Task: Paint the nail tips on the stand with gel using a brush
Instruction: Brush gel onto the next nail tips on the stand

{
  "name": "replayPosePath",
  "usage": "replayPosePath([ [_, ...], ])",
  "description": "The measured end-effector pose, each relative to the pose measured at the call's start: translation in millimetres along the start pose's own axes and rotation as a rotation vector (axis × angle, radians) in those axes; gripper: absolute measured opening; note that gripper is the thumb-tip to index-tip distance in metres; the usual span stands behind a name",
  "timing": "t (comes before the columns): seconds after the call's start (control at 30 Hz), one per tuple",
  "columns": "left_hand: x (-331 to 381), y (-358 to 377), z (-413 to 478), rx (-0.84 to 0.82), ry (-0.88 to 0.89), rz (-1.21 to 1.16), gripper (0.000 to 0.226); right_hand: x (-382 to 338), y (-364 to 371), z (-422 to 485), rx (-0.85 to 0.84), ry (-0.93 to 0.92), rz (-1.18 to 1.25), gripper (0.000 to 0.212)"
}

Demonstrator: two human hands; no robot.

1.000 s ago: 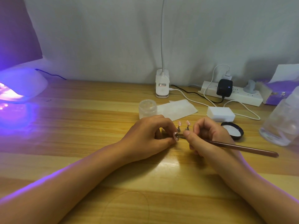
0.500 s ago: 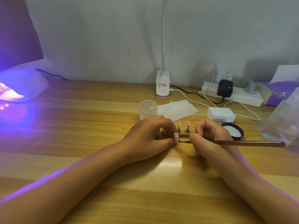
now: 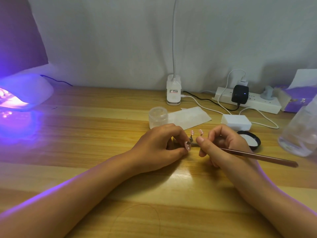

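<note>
Here nail tips point(image 3: 192, 132) stand between both hands

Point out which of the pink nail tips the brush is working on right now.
The nearest nail tip, pinched at the left hand; the brush head meets it. The two tips behind stand untouched.

Lit UV lamp point(image 3: 22, 93) far left — power strip point(image 3: 257, 102) right.

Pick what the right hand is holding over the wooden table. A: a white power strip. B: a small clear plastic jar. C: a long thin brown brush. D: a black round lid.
C: the right hand pinches the long thin brown brush, whose handle juts out to the right, its tip at the pink nail tip by the left hand.
</note>
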State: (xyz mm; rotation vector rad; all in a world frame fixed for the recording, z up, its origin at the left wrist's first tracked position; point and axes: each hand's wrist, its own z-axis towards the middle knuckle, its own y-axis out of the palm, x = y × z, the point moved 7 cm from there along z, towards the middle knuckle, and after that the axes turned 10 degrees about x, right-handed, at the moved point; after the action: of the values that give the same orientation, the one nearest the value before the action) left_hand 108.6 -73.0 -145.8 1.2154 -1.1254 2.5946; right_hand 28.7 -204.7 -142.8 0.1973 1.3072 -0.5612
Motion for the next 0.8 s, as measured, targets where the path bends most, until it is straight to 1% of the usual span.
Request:
replayPosePath([
  [0.13, -1.0, 0.1, 0.3, 0.007, -0.015, 0.010, 0.010, 5.8, 1.5, 1.8, -0.042, -0.021, -0.060, 0.016],
  [0.47, 2.7, -1.0, -0.4, -0.004, 0.003, 0.016, 0.010, 7.2, 3.3, 1.8, -0.084, -0.024, -0.095, 0.016],
  [0.57, 2.2, -1.3, -0.5, -0.006, 0.003, 0.012, 0.010, 7.1, 0.8, 2.4, -0.052, -0.006, -0.038, 0.018],
  [0.7, 2.8, -1.4, -0.5, 0.000, 0.013, 0.010, 0.009, 4.3, -6.6, 2.1, 0.051, 0.020, 0.069, 0.021],
  [0.8, 4.1, -2.0, -0.3, 0.011, 0.028, 0.004, 0.009, 3.2, -5.5, 1.4, 0.049, 0.012, 0.054, 0.022],
])
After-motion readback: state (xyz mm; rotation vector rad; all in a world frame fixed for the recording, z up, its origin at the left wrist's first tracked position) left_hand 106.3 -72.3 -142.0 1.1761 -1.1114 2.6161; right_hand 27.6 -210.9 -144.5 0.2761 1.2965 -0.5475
